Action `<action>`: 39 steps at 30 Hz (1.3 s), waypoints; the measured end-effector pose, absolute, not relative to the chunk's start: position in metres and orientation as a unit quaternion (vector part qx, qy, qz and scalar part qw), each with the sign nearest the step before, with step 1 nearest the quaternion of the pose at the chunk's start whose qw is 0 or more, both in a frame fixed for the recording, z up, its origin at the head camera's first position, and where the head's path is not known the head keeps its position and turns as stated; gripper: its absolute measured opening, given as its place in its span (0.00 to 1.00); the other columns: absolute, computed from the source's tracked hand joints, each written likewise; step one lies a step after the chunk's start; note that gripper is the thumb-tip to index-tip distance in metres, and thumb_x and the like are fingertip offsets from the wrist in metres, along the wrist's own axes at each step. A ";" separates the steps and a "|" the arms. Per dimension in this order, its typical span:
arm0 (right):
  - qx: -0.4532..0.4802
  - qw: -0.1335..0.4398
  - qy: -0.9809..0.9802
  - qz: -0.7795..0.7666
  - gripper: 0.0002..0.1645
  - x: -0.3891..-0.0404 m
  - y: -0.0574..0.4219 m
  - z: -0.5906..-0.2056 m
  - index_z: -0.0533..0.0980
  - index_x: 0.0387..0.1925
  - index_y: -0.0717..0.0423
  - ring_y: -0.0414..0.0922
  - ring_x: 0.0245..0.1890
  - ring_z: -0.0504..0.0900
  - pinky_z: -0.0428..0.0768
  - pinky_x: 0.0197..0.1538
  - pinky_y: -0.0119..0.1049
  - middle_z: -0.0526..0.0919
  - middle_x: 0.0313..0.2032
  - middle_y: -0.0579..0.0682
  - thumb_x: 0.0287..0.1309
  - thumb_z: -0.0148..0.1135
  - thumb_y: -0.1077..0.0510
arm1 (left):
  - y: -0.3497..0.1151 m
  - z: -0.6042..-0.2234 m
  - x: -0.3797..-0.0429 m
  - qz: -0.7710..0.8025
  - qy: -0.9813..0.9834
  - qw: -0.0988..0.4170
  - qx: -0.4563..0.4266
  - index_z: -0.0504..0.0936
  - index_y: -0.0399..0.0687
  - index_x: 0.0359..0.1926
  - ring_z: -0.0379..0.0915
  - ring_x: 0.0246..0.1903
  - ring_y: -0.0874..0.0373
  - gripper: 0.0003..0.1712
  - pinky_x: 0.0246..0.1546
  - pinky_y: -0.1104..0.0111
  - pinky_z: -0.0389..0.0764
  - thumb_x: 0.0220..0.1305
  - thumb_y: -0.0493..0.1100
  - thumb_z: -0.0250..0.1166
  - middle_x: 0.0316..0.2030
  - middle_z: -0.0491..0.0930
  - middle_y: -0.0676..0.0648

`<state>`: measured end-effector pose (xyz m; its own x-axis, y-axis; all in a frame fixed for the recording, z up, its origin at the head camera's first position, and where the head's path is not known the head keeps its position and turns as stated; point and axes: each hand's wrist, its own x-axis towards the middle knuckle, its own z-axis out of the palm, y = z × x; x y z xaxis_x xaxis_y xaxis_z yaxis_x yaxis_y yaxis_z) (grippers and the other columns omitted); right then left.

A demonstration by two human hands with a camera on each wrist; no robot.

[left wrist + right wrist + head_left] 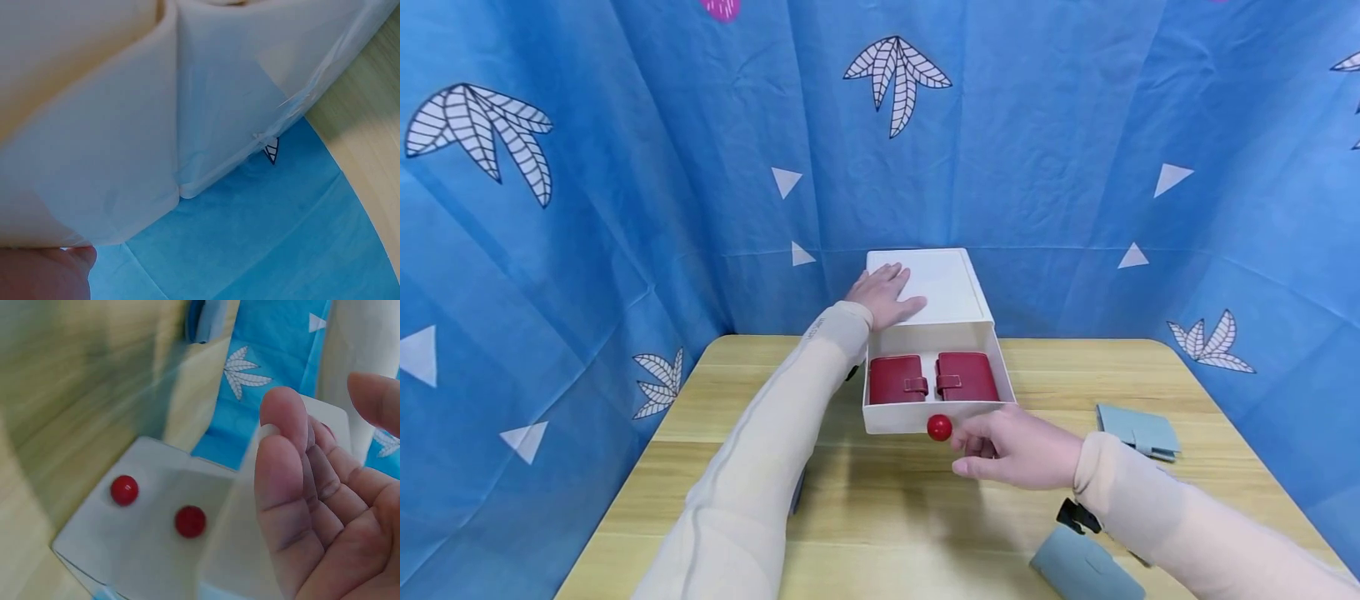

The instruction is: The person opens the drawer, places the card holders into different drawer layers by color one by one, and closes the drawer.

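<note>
A white drawer cabinet [936, 287] stands at the back of the table with its top drawer [895, 418] pulled out. Two dark red wallets with strap closures, a left one [891, 379] and a right one [967, 377], lie side by side in that drawer. My left hand [886, 296] rests on the cabinet's top, fingers spread. Beside the drawer's round red knob [939, 427] is my right hand [1018, 447], fingers loosely bent and thumb apart, holding nothing. The right wrist view shows two more red knobs [124, 490] [190, 522] on the cabinet front below.
Two grey-blue wallets lie to the right: one [1138, 429] farther back, another [1086, 565] near my right sleeve. A dark blue item [797, 493] is mostly hidden behind my left sleeve. Blue patterned cloth [1037, 167] hangs around the wooden table [880, 550].
</note>
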<state>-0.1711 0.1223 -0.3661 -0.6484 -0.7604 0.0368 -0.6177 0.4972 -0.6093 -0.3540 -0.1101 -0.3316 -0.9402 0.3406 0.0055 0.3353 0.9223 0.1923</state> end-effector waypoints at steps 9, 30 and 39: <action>-0.393 0.102 0.847 -0.345 0.19 -0.170 0.119 -0.396 0.80 0.44 0.52 0.32 0.24 0.75 0.77 0.30 0.29 0.78 0.24 0.34 0.62 0.61 0.43 | -0.109 -0.330 -0.353 0.091 0.981 0.015 0.169 0.47 0.55 0.76 0.33 0.74 0.55 0.46 0.72 0.55 0.35 0.65 0.72 0.42 0.75 0.44 0.50; -0.333 0.079 0.845 -0.411 0.16 -0.174 0.108 -0.411 0.78 0.30 0.47 0.40 0.24 0.82 0.78 0.32 0.33 0.81 0.25 0.37 0.70 0.51 0.47 | -0.109 -0.331 -0.353 0.099 0.981 0.015 0.167 0.46 0.56 0.76 0.33 0.74 0.55 0.46 0.72 0.56 0.35 0.65 0.72 0.42 0.75 0.44 0.51; -0.326 0.075 0.843 -0.422 0.17 -0.174 0.108 -0.412 0.78 0.31 0.50 0.38 0.24 0.81 0.78 0.33 0.34 0.81 0.25 0.38 0.70 0.51 0.47 | -0.109 -0.330 -0.350 0.098 0.981 0.014 0.164 0.45 0.57 0.76 0.33 0.74 0.55 0.46 0.72 0.57 0.35 0.65 0.72 0.42 0.76 0.43 0.52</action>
